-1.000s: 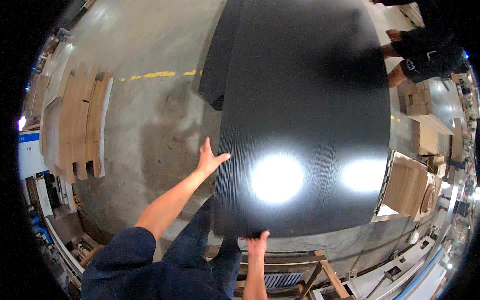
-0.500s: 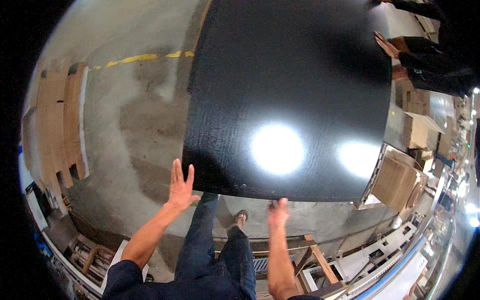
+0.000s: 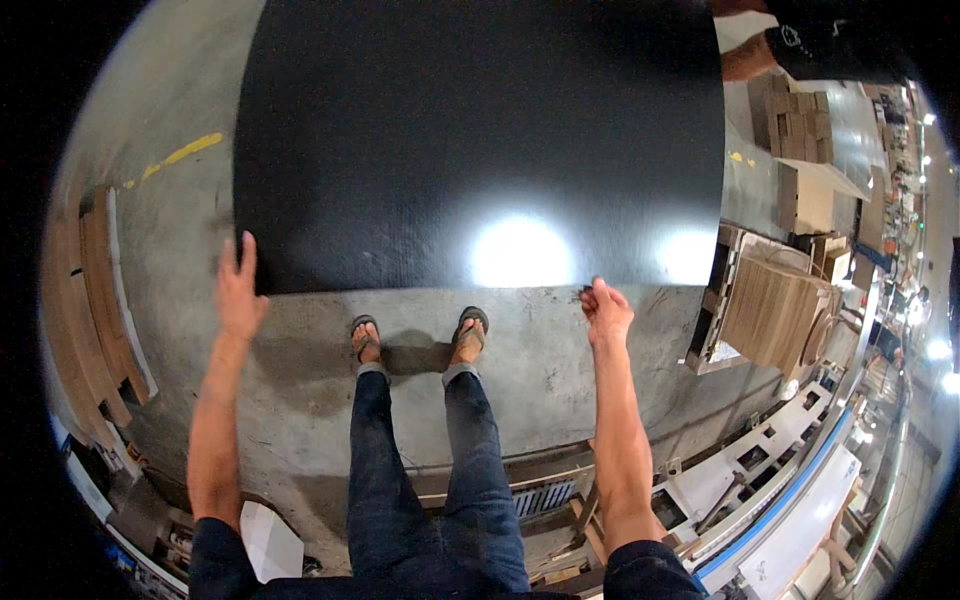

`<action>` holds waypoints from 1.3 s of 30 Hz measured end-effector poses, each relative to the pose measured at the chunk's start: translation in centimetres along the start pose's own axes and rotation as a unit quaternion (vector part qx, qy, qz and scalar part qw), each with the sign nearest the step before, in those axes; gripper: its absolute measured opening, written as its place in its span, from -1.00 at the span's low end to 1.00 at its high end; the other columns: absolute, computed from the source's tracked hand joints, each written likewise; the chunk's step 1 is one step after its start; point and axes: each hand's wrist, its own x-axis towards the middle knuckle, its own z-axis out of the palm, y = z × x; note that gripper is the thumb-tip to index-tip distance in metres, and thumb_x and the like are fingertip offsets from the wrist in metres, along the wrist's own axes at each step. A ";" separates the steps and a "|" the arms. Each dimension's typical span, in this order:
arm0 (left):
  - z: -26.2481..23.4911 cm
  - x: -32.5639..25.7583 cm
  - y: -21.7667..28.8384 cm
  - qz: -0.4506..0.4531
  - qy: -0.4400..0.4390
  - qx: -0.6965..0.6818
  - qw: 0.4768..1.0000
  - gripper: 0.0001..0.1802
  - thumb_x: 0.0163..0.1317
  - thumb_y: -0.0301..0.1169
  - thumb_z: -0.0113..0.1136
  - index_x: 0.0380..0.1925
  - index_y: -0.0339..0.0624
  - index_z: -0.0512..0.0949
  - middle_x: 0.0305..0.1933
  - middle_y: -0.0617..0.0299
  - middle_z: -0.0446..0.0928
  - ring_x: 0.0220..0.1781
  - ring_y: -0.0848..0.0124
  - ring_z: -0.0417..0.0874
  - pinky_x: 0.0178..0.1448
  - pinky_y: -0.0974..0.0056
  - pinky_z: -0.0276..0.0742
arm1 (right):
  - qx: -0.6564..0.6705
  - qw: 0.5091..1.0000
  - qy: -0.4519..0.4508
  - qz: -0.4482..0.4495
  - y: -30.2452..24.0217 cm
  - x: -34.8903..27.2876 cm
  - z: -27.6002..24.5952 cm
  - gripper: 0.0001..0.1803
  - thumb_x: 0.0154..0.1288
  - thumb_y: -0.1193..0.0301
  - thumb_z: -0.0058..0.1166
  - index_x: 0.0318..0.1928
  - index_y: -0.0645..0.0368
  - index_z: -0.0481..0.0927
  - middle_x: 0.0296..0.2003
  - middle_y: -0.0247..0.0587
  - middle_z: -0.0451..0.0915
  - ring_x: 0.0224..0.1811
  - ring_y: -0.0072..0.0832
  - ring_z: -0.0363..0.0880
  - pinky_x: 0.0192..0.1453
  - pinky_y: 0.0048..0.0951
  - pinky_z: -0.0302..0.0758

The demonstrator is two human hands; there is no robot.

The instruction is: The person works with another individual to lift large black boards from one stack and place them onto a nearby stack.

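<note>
A large black panel [image 3: 400,150] with a glossy, faintly grained top fills the upper middle of the head view, and bright lamp glare lies near its close edge. At its near left corner is my left hand [image 3: 238,300], fingers stretched out along the left edge and the thumb by the near edge. My right hand [image 3: 607,312] has its fingers curled at the near edge, right of the middle, pinching the panel's rim. The underside of the panel is hidden, and so is whatever bears it.
Another person's forearm [image 3: 750,58] reaches to the panel's far right edge. Stacked brown boards [image 3: 775,305] stand to the right, with cartons [image 3: 800,125] beyond. More brown boards [image 3: 95,300] lie at the left. A white-topped bench with a blue strip [image 3: 780,530] runs along the lower right.
The panel now sits farther left and higher in view, showing more floor and my feet. My hands have moved farther apart. The other person's hand on the right edge has gone from sight.
</note>
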 end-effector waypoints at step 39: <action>-3.0 12.2 0.0 -0.030 -0.016 0.060 0.998 0.03 -0.25 -0.68 0.10 0.27 0.11 -0.13 0.03 -0.17 0.28 0.06 0.01 0.35 0.15 0.16 0.28 | -0.486 0.760 0.045 -0.430 -17.0 20.4 -7.5 -0.26 -0.30 0.06 0.30 0.03 -0.11 0.44 -0.04 -0.09 0.42 0.05 -0.21 0.36 0.06 -0.29 0.32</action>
